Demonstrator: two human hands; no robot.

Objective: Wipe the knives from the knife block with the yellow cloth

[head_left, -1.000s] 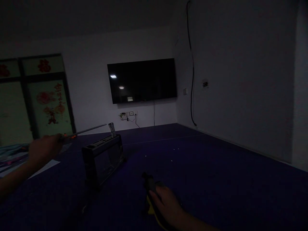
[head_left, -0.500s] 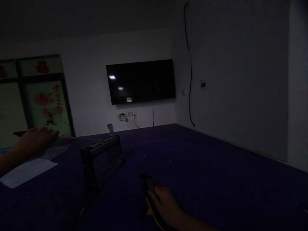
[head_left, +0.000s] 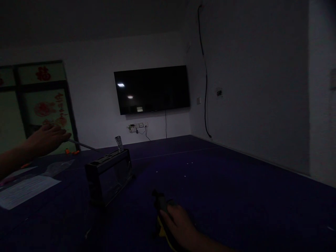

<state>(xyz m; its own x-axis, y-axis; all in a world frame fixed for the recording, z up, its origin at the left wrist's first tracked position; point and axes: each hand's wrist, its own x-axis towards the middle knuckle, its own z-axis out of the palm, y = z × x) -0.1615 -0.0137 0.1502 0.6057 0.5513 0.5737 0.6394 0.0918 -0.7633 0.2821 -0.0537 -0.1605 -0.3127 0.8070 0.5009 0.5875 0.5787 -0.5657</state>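
1. A black, box-shaped frame point(head_left: 112, 163) stands upright on the dark purple-blue table point(head_left: 231, 196), left of centre. Its long front is rectangular with a dark, glossy-looking middle; whether that is a panel or an opening is hard to tell. The narrow top carries slots or recesses.
2. A pale, mottled strip point(head_left: 119, 144) sticks up from the far end of the top, leaning slightly left.
3. The left hand point(head_left: 48, 140) is closed around a thin grey rod point(head_left: 84, 145), which slopes down toward the frame's top; contact cannot be told.
4. The right hand point(head_left: 181, 224) wraps a dark grey-and-yellow handled tool point(head_left: 162, 203), near the frame but apart from it.
5. Farther left lie a printed sheet point(head_left: 28, 190), a clear plastic bag point(head_left: 57, 168) and small orange pieces point(head_left: 67, 151).
6. Small white specks point(head_left: 185, 176) dot the table; a black television point(head_left: 152, 90) hangs on the wall beyond.
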